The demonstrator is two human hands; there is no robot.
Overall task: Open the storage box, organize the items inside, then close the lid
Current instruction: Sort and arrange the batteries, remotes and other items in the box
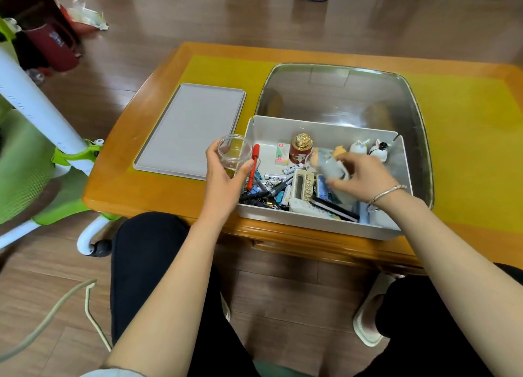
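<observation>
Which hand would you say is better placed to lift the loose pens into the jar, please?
Probably the right hand: the left hand already grips the clear jar beside the storage box, directly above the pens, though the right holds something blurred.

I see the open storage box [322,221] on the wooden tabletop [158,189], its grey lid [189,130] lying flat to the left. My left hand [223,178] holds a clear jar [234,153] at the box's left edge. My right hand [365,175] grips a blurred pale item [328,164] above the pens [266,191] and batteries.
</observation>
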